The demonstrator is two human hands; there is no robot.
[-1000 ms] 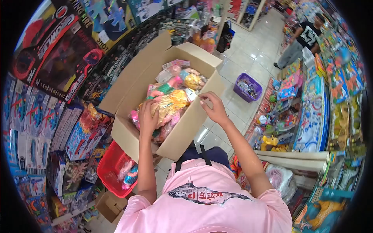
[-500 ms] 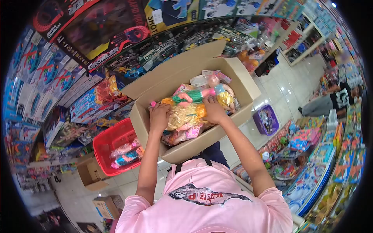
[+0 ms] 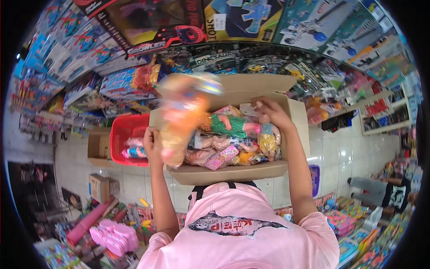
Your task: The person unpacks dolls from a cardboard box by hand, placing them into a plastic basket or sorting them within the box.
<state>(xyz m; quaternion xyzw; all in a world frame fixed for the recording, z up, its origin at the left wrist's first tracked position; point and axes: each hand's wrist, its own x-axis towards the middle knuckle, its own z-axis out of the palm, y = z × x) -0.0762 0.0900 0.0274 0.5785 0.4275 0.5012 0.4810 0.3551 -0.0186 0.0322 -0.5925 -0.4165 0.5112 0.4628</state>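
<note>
A cardboard box (image 3: 228,175) stands open in front of me, holding wrapped dolls, among them one in a green dress (image 3: 228,125) and one with a yellow top (image 3: 268,142). Over the box's left side my left hand (image 3: 152,140) grips a bagged orange doll (image 3: 186,116), smeared by motion. My right hand (image 3: 273,113) is above the right part of the box, fingers apart, near a white card. To the left, a red basket (image 3: 117,139) holds a few wrapped dolls (image 3: 135,149).
Boxed toys (image 3: 244,22) fill the shelves ahead. Small cardboard boxes (image 3: 99,145) (image 3: 99,188) stand on the tiled floor at left. A purple basket (image 3: 315,179) is right of the box. Another person (image 3: 380,193) is at far right. Pink toys (image 3: 114,235) lie at lower left.
The orange doll has been lifted out of the box and moved left with my left hand. My right hand has let go and shifted up and right. The view has turned.
</note>
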